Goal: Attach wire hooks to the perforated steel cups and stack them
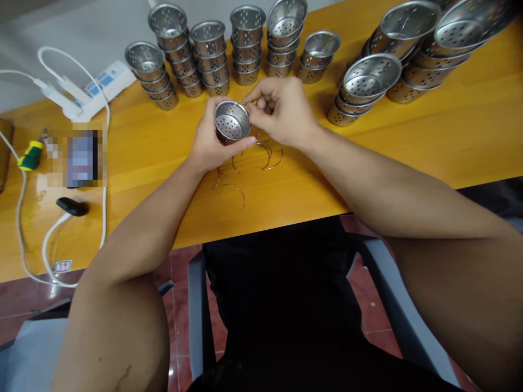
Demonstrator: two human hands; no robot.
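My left hand [210, 144] is wrapped round a small perforated steel cup [231, 121], holding it tilted with its opening towards me above the yellow table [449, 141]. My right hand [281, 111] pinches a thin wire handle [241, 103] at the cup's rim. Several loose curved wire handles [267, 158] lie on the table just under and in front of both hands.
Stacks of small perforated cups [208, 54] stand in a row at the back. Larger strainer bowls [371, 81] are stacked at the back right. A power strip [87, 92] with white cables, a phone [81, 158] and a small black object [71, 206] lie at the left.
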